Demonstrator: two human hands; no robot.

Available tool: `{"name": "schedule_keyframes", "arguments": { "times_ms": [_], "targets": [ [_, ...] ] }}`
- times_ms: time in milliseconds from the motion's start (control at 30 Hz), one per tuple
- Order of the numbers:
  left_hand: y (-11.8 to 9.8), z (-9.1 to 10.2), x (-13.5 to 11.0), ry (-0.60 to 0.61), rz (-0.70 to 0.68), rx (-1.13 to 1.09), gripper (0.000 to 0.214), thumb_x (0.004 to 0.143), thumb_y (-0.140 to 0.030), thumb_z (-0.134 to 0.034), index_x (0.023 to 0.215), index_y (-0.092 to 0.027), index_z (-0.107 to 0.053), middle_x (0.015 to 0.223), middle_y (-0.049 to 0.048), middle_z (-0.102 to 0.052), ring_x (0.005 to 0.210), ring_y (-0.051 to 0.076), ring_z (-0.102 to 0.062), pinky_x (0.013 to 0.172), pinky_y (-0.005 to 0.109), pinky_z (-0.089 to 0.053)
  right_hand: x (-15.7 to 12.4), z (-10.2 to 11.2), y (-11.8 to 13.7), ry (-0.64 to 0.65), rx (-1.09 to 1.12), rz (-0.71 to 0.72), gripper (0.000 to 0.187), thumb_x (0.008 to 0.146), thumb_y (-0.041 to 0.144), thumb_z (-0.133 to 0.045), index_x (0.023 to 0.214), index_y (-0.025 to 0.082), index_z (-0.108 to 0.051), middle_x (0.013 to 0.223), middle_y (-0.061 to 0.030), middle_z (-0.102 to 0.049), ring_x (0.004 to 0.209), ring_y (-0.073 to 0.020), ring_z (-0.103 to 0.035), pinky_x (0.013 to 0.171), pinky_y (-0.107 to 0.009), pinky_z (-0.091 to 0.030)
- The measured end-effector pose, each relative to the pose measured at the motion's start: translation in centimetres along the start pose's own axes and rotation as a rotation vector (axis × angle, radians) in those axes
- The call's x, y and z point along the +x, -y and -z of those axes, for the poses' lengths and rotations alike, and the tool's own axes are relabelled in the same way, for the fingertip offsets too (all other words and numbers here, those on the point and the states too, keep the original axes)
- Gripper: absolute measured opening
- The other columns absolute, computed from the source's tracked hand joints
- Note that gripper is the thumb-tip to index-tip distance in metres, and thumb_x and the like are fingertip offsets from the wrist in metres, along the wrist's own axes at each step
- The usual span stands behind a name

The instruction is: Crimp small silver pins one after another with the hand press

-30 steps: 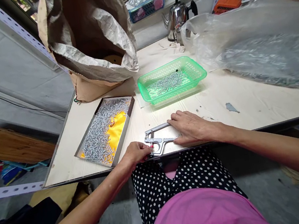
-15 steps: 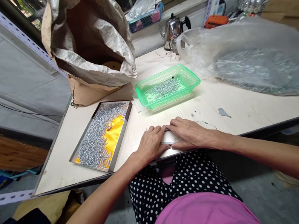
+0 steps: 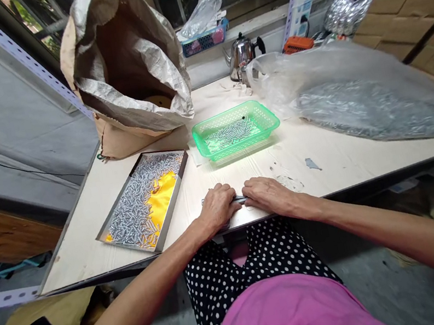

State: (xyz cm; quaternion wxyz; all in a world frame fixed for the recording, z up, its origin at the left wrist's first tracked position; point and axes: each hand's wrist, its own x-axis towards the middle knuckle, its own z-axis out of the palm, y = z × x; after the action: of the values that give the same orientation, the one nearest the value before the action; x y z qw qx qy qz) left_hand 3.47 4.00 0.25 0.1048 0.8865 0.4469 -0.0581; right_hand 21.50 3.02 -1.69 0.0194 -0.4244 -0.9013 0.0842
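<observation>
Both my hands lie side by side on a metal plier-like hand press point(image 3: 238, 199) at the table's near edge. My left hand point(image 3: 218, 206) covers its left part with fingers curled over it. My right hand point(image 3: 267, 196) presses on its right part, fingers bent down. Only a small strip of the tool shows between them. To the left lies a metal tray point(image 3: 111, 221) of small silver screws on a yellow liner. Behind the hands stands a green plastic basket point(image 3: 265, 114) holding more screws.
A big open paper sack point(image 3: 130, 66) stands at the back left. A large clear plastic bag point(image 3: 359, 94) of silver parts fills the right side of the table point(image 3: 337, 162). A steel kettle point(image 3: 239, 54) sits by the window ledge, and cardboard is at the far right.
My left hand moved from the tool's jaw end onto its top, beside my right hand. The handles, open a second ago, are now covered and pressed down. The view tilted up.
</observation>
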Motion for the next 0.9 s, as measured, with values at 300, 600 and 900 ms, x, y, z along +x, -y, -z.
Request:
{"name": "schedule_keyframes", "arguments": {
  "times_ms": [300,600,900],
  "targets": [
    [-2.3,-4.1,-2.8,-0.363,0.052,-0.018,0.036,0.093,-0.025,-0.056,0.127,-0.013,-0.053,0.140,0.0195,-0.052,0.133,0.030,-0.046,0.106,0.048,-0.041,0.7,1.2,-2.7,0.047,-0.007,-0.017,0.064,0.075,0.062,-0.069,0.113,0.010,-0.064,0.107,-0.0157,-0.060,0.098,-0.0287,-0.056,0.081,-0.035,-0.045],
    [-4.2,-7.4,-3.7,-0.439,-0.057,-0.145,0.030,0.100,-0.030,-0.042,0.121,-0.017,-0.058,0.138,0.0114,-0.057,0.135,0.028,-0.046,0.114,0.051,-0.034,3.4,1.2,-3.7,-0.068,-0.024,-0.100,0.019,0.092,0.024,-0.054,0.094,0.015,-0.071,0.097,-0.0093,-0.067,0.093,-0.0210,-0.059,0.079,-0.029,-0.041],
    [-4.4,-7.6,-3.7,-0.416,-0.031,-0.225,0.050,0.091,-0.046,-0.058,0.129,-0.014,-0.053,0.131,0.0193,-0.059,0.128,0.034,-0.050,0.106,0.053,-0.042,7.3,2.2,3.5,-0.061,-0.020,0.312,0.019,0.089,0.027,-0.062,0.104,0.023,-0.072,0.105,-0.0082,-0.063,0.099,-0.0235,-0.051,0.079,-0.032,-0.039]
  ]
}}
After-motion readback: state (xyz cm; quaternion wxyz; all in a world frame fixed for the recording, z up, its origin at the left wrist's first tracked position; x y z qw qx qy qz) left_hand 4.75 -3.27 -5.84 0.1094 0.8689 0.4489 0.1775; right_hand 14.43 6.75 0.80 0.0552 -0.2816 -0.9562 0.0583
